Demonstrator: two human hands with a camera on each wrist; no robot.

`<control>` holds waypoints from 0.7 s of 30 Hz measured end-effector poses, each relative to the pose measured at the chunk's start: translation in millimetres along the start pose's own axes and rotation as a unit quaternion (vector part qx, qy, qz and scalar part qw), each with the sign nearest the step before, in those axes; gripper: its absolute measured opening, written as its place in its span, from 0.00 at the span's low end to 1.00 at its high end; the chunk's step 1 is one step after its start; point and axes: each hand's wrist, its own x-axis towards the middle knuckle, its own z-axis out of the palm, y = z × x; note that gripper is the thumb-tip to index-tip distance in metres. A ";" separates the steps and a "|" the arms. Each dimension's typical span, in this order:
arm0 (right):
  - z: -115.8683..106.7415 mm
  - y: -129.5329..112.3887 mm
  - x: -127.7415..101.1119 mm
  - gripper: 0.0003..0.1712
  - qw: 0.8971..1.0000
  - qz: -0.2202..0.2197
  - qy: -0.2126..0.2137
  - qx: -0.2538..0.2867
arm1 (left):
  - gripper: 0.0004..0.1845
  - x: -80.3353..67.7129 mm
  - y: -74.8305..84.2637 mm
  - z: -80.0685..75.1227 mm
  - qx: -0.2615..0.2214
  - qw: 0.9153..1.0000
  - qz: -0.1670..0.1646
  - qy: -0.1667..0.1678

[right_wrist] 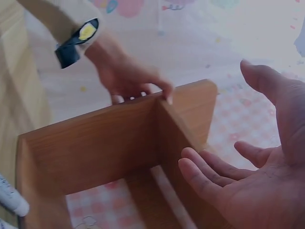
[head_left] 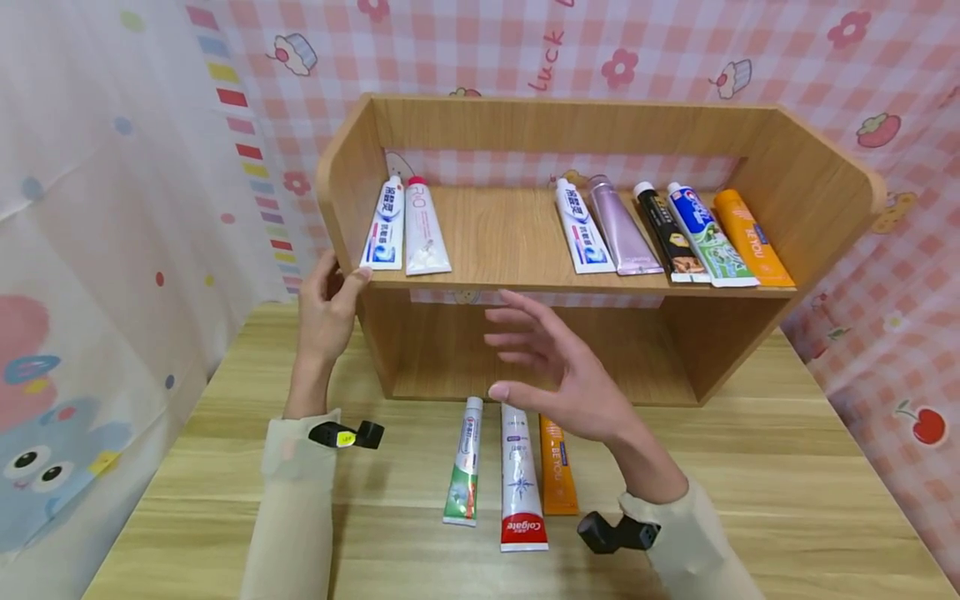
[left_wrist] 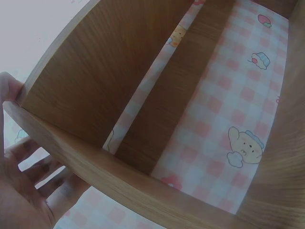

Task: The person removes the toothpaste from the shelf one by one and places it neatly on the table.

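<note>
My left hand (head_left: pixel 327 312) grips the left side panel of a two-tier wooden shelf (head_left: pixel 502 233). Its thumb lies on the front edge, and the other fingers are on the panel's outer side in the left wrist view. The right hand (head_left: pixel 570 367) hovers in front of the lower tier with fingers spread, holding nothing. Below it on the table lie a white-and-green toothpaste tube (head_left: pixel 462 475), a white-and-red Colgate tube (head_left: pixel 521 483) and an orange tube (head_left: pixel 557 479), partly hidden by this hand.
On the upper tier's left lie a white-and-blue tube (head_left: pixel 386 227) and a pink-capped white tube (head_left: pixel 425 233). Several more stand right: white-and-blue (head_left: pixel 583 233), mauve tube (head_left: pixel 624 229), black tube (head_left: pixel 667 233), blue-green tube (head_left: pixel 708 237), orange tube (head_left: pixel 750 237). A checked cloth (head_left: pixel 480 50) hangs behind.
</note>
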 end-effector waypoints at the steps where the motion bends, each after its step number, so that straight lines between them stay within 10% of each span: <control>1: -1.5 -2.4 1.8 0.51 1.000 -0.003 0.001 0.007 | 0.24 0.0 -0.1 0.2 0.000 1.000 0.000 0.000; 21: -39.7 -41.2 52.7 0.49 0.998 0.023 0.016 0.064 | 0.25 -0.3 1.6 0.0 -0.002 1.000 -0.001 -0.004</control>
